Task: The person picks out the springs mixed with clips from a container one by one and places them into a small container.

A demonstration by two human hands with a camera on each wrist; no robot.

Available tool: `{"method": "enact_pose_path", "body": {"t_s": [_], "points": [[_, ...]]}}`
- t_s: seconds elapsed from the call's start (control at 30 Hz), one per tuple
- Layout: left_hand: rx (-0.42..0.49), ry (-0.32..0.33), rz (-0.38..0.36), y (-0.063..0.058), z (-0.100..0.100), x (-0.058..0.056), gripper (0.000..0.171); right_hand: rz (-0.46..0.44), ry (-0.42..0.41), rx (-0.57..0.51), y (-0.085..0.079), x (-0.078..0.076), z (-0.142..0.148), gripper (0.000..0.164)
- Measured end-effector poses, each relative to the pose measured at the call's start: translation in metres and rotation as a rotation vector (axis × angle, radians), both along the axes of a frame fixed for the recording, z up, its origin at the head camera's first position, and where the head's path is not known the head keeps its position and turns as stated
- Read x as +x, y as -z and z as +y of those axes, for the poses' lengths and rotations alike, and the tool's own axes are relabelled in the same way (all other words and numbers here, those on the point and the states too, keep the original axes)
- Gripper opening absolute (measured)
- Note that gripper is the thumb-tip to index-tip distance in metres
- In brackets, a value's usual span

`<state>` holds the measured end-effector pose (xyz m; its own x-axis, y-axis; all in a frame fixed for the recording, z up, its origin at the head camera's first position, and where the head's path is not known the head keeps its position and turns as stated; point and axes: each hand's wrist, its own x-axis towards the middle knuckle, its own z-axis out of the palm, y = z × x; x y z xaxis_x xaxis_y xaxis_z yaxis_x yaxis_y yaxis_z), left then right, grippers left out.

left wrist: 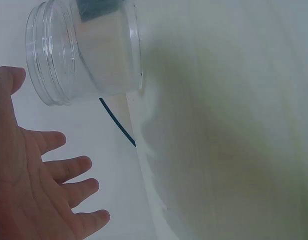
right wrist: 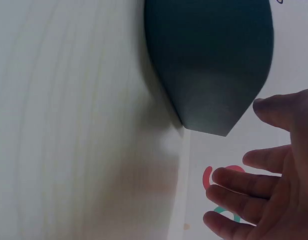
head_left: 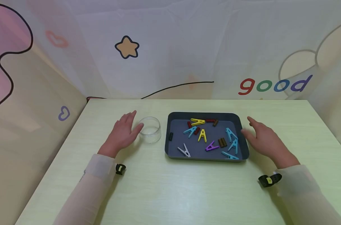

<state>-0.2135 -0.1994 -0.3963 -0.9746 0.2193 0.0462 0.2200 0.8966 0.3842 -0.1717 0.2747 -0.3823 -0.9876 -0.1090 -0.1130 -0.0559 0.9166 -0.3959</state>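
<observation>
A clear, lidless jar [head_left: 150, 130] stands on the table just right of my left hand [head_left: 122, 135]. That hand's fingers are straight and spread, and in the left wrist view its thumb lies close to the rim of the jar [left wrist: 84, 50]. My right hand [head_left: 267, 142] hovers by the right side of a dark grey tray [head_left: 204, 158], fingers extended, holding nothing. In the tray lie several small clips: light blue clips [head_left: 234, 146], yellow clips [head_left: 202, 135], a purple clip [head_left: 212, 146] and a white clip [head_left: 184, 151]. Among them are red springs [head_left: 211, 121], bronze springs [head_left: 222, 142] and a black spring [head_left: 171, 136].
The pale wooden table [head_left: 170, 193] meets a printed cloth backdrop [head_left: 170, 47] along its far edge. Cloth also hangs at the left and right sides. A dark wrist strap [head_left: 269, 180] sits on my right wrist, another strap [head_left: 120, 169] on my left.
</observation>
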Motion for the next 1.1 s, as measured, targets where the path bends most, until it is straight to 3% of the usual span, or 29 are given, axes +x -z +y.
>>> {"method": "enact_pose_path", "body": {"t_s": [0.33, 0.73, 0.97, 1.1], "points": [[0.051, 0.015, -0.02, 0.004, 0.006, 0.004, 0.081, 0.007, -0.027, -0.04, 0.007, 0.001, -0.003, 0.072], [0.162, 0.013, -0.095, 0.004, 0.016, 0.005, 0.089, 0.002, -0.039, -0.05, 0.01, -0.001, -0.008, 0.07], [0.211, -0.012, -0.184, 0.006, 0.022, 0.006, 0.096, -0.014, -0.05, -0.077, 0.013, -0.002, -0.008, 0.065], [0.259, 0.006, -0.236, 0.009, 0.023, 0.006, 0.098, -0.011, -0.055, -0.097, 0.016, -0.003, -0.007, 0.063]]}}
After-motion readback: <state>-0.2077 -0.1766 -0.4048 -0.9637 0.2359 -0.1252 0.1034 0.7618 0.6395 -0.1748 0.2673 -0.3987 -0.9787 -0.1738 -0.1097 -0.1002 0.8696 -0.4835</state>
